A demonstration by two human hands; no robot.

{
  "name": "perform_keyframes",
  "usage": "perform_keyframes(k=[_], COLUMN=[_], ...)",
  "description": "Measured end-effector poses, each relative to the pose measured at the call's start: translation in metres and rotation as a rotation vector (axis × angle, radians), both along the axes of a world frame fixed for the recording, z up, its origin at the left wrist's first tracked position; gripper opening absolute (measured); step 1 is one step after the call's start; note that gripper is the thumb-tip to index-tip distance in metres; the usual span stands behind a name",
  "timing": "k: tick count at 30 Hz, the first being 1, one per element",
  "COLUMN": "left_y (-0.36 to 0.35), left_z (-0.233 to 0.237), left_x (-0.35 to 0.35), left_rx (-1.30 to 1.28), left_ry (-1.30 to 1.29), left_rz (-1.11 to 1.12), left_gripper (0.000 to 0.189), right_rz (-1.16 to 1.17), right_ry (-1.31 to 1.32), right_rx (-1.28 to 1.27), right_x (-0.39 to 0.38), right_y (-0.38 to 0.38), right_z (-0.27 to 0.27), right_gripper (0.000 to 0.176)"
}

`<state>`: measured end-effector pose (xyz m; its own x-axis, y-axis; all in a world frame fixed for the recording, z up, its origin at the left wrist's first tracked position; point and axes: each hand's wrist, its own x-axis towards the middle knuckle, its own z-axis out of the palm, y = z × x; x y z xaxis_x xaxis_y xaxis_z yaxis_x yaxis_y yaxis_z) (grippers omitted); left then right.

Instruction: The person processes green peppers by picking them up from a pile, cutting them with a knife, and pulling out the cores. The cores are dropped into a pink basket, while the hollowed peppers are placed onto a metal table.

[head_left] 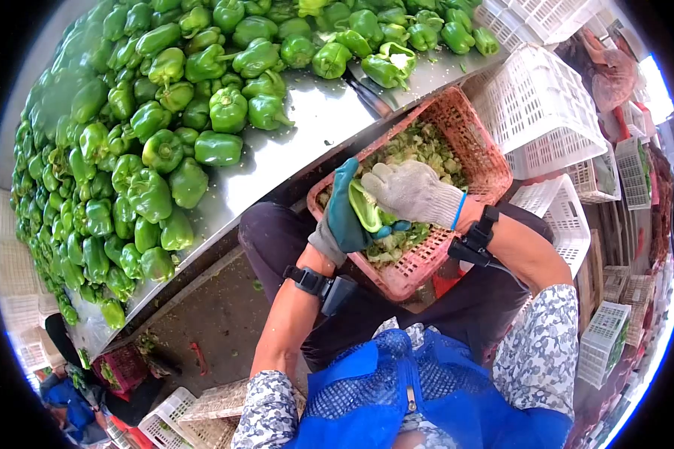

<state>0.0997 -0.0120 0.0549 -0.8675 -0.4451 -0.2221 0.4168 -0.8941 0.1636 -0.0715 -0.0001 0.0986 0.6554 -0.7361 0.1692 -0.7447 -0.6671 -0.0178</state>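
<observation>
Left hand [344, 221], teal glove, grips a green pepper [365, 208] over the red basket [490, 168] on the lap. Right hand [412, 191], white glove, clamps on its top. Looks like coring: keep it centred over the basket, twist, don't tear. Pepper pile [150, 150] sits on the counter [307, 120].

A glossy light-green bell pepper [367, 209], its paler inside showing, sits tilted between the teal-gloved left hand [343, 221] and the white-gloved right hand [412, 192], just above a red basket [494, 161] of pepper scraps [427, 146].
</observation>
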Motion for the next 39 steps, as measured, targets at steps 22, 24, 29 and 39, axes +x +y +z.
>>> perform_keyframes(k=[22, 24, 29, 39], left_y=[-0.004, -0.003, 0.004, 0.003], left_z=[-0.010, -0.006, -0.028, -0.019], left_x=[-0.006, -0.005, -0.023, -0.019], left_rx=[-0.117, -0.169, -0.392, -0.605], left_ry=[0.021, 0.009, -0.273, -0.386], left_rz=[-0.027, -0.050, 0.242, 0.418], left_gripper=[0.064, 0.063, 0.059, 0.054], right_rz=[-0.664, -0.662, -0.588, -0.698], right_ry=[-0.916, -0.535, -0.431, -1.100], right_rx=[0.705, 0.111, 0.147, 0.650], right_x=[-0.022, -0.024, 0.003, -0.015], right_y=[0.000, 0.010, 0.039, 0.040], right_z=[-0.006, -0.004, -0.006, -0.031], right_gripper=[0.023, 0.027, 0.028, 0.017])
